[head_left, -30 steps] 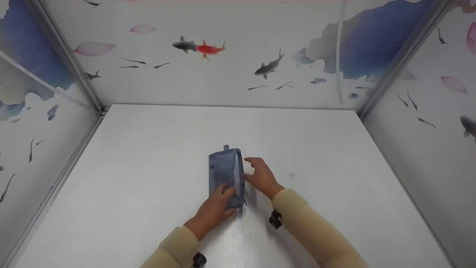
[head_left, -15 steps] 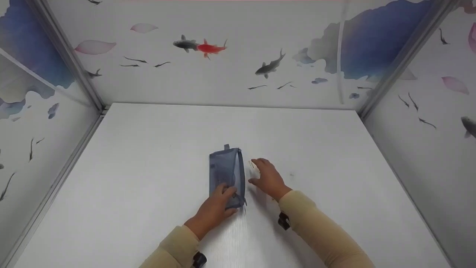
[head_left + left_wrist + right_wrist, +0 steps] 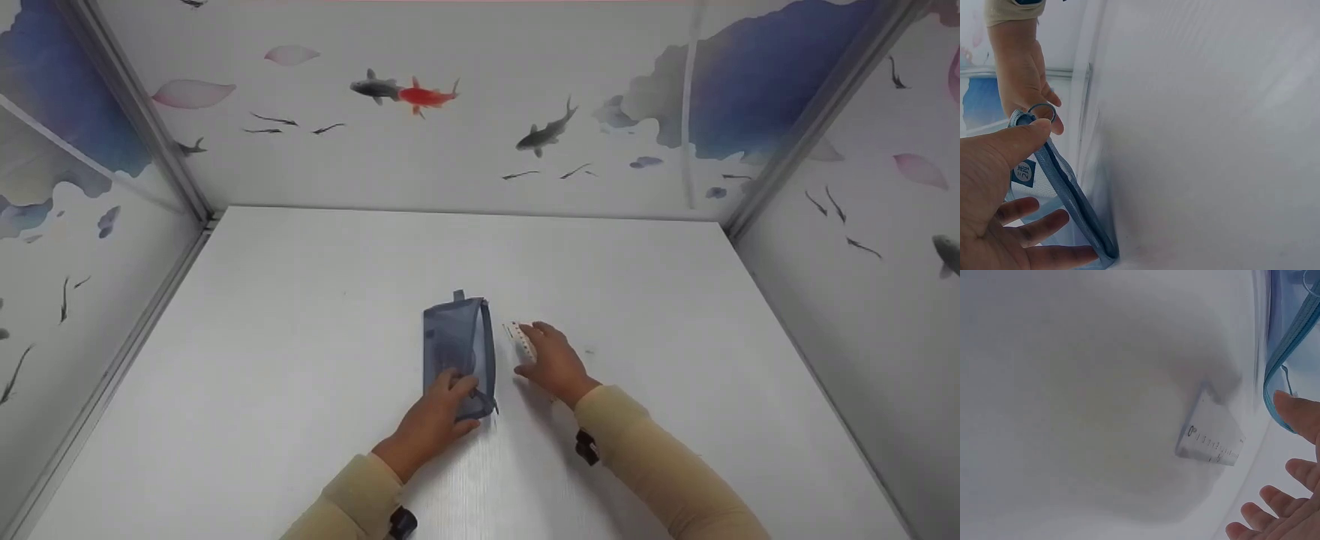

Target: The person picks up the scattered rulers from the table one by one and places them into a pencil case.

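A blue mesh zip pouch (image 3: 448, 337) lies lengthwise on the white table, its zip side towards the right. My left hand (image 3: 429, 426) grips the pouch's near end; in the left wrist view the thumb (image 3: 1022, 139) lies at the zip's end beside a ring pull (image 3: 1044, 107), the other fingers spread across the mesh. To the right of the pouch is a clear ruler (image 3: 1213, 436) with black markings. My right hand (image 3: 556, 361) hovers beside this ruler, its fingers (image 3: 1278, 499) loosely spread and apart from it in the right wrist view.
The white tabletop (image 3: 300, 300) is bordered by a back wall (image 3: 450, 165) and side walls printed with fish and petals. A small faint mark (image 3: 589, 351) shows on the table right of my right hand.
My right hand has drawn away from the pouch's zip edge to the right and slightly nearer, uncovering more of the ruler. The left hand and pouch hold their place.
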The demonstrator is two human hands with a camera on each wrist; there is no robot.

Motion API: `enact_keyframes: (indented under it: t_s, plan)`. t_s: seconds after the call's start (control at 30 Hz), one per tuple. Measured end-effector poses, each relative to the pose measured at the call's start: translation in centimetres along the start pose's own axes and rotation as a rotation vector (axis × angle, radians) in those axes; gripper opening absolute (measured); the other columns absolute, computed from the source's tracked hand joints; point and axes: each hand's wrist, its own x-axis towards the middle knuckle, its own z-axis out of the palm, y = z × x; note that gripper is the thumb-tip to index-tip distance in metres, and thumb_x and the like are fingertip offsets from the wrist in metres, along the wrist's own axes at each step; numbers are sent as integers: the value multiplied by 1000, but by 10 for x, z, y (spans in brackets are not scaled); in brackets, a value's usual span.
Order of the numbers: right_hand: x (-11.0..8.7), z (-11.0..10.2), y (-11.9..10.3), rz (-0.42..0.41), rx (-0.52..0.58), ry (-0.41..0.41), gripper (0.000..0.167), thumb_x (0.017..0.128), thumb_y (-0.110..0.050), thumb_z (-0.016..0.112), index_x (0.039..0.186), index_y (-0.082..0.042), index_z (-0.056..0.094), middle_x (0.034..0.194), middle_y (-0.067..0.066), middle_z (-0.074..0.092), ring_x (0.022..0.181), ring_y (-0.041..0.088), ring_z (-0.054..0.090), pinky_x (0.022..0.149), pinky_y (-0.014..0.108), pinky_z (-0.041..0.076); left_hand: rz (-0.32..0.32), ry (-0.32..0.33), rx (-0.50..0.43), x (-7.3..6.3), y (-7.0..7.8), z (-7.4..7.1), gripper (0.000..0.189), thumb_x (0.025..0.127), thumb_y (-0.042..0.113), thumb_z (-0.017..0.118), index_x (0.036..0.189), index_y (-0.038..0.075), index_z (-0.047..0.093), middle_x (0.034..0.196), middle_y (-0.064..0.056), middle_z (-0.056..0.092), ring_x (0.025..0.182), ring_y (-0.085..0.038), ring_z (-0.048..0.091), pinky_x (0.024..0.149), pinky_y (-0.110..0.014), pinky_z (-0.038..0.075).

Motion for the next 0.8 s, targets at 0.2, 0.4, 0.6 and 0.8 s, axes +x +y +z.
enact_keyframes:
  t_s: [0.2,0.4,0.6,0.8]
  plan:
    - [0,3,6,13,-27,-6,73,81,-18,79,144,-13,44,150,16,37,138,37,34,111,50,30,-5,2,-21,0,-1,1,60,85,25,75,136,13,48,134,-22,43,114,-35,56,89,-44,52]
    - [0,6,11,29,-21,-21,73,81,-17,79,144,-12,43,150,16,38,139,36,33,111,50,29,-10,4,-29,1,-1,2,60,84,24,76,136,13,48,133,-21,43,114,-34,56,89,-44,52]
    - [0,6,14,28,17,-29,68,82,-12,77,142,-8,45,146,17,42,136,36,36,111,49,30,-14,3,-29,1,-1,2,60,84,24,76,137,13,48,134,-21,43,114,-34,57,88,-44,52]
    - [0,6,14,37,24,-43,66,83,-8,75,142,-7,46,143,19,44,135,37,38,111,49,31,-18,3,-28,1,-2,3,61,84,25,76,137,13,48,135,-22,43,114,-35,58,89,-44,52]
